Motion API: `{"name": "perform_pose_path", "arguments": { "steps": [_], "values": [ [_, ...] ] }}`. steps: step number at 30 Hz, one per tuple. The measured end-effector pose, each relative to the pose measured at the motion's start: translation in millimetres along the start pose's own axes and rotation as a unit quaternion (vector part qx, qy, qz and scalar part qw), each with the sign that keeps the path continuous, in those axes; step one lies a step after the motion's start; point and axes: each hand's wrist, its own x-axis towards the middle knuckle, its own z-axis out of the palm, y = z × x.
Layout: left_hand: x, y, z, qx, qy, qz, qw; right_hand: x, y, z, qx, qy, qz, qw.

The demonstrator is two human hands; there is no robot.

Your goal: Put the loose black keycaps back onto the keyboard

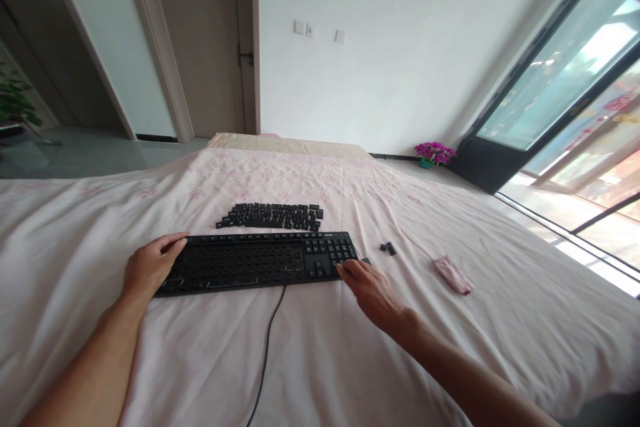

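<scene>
A black keyboard lies on the pink cloth, most of its main block stripped of keycaps, while the number pad still has keys on it. My left hand holds the keyboard's left end, thumb on top near the upper corner. At the lower right of the number pad, my right hand has its fingers closed together; whatever is between the fingertips is hidden. Beyond the keyboard, loose keycaps are laid out in rows. Two more keycaps rest to the right, and another keycap shows just behind my right hand.
The keyboard's cable runs toward me over the wrinkled cloth. A small folded pink packet lies to the right. Further off are a wall, a door, potted purple flowers and a glass door on the right.
</scene>
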Motion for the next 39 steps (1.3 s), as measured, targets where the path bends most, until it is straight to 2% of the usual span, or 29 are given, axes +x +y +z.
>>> {"name": "perform_pose_path", "arguments": {
  "steps": [7,11,13,15,18,21,25,29,34,39],
  "values": [
    [-3.1,5.0,-4.3,0.002,-0.002,0.002,1.000,-2.8,-7.3,-2.6,-0.019,-0.015,0.007,1.000],
    [-3.0,2.9,-3.8,-0.004,0.000,0.014,1.000,-0.7,-2.5,-5.4,0.036,-0.014,0.031,0.999],
    [-2.3,2.0,-3.4,-0.004,-0.002,0.014,1.000,-0.2,11.3,-6.0,0.095,-0.004,0.040,0.995],
    [-1.4,1.6,-3.0,-0.002,-0.006,0.012,1.000,-0.9,32.5,-5.5,0.131,0.027,0.081,0.988],
    [-0.4,1.3,-2.6,0.003,-0.008,0.010,1.000,-3.5,67.5,-3.9,0.080,0.072,0.204,0.973],
    [0.0,1.0,-2.6,0.006,-0.009,0.007,1.000,-4.7,92.4,-3.8,-0.013,0.049,0.262,0.964],
    [0.4,0.5,-2.5,0.006,-0.008,0.004,1.000,-3.5,104.1,-2.5,-0.092,-0.001,0.260,0.961],
    [0.9,0.2,-2.0,0.010,0.000,0.005,1.000,-4.0,106.7,5.5,-0.119,-0.033,0.242,0.962],
    [2.0,-0.5,-1.2,0.010,-0.004,0.007,1.000,-3.8,112.1,15.4,-0.126,-0.041,0.232,0.964],
    [2.7,-1.4,0.3,0.012,-0.009,0.001,1.000,2.7,120.1,15.9,-0.120,-0.050,0.229,0.965]
  ]
}}
